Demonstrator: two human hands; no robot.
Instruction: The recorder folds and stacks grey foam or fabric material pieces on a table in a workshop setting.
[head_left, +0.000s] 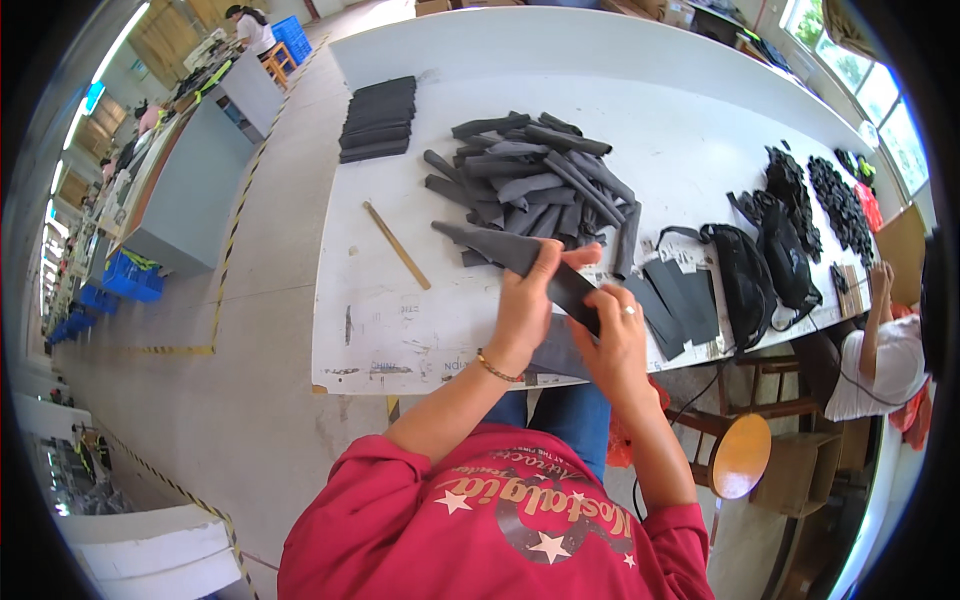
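Observation:
A long dark grey fabric piece point(490, 243) runs slantwise between my hands, above the near part of the white table. My left hand point(528, 290) is closed around its middle, with the thumb on top. At the lower right end, my right hand point(613, 328) pinches the piece between thumb and fingers. Under my hands, more grey fabric point(557, 350) lies at the table's near edge, partly hidden. Just beyond is a heap of rolled or folded dark grey fabric pieces point(545, 185).
A neat stack of dark pieces point(378, 120) lies far left, with a wooden strip point(397, 245) nearer. On the right are flat dark panels point(683, 305), black bags point(745, 285) and black bundles point(840, 205). Another person point(880, 360) sits far right, near a stool point(738, 457).

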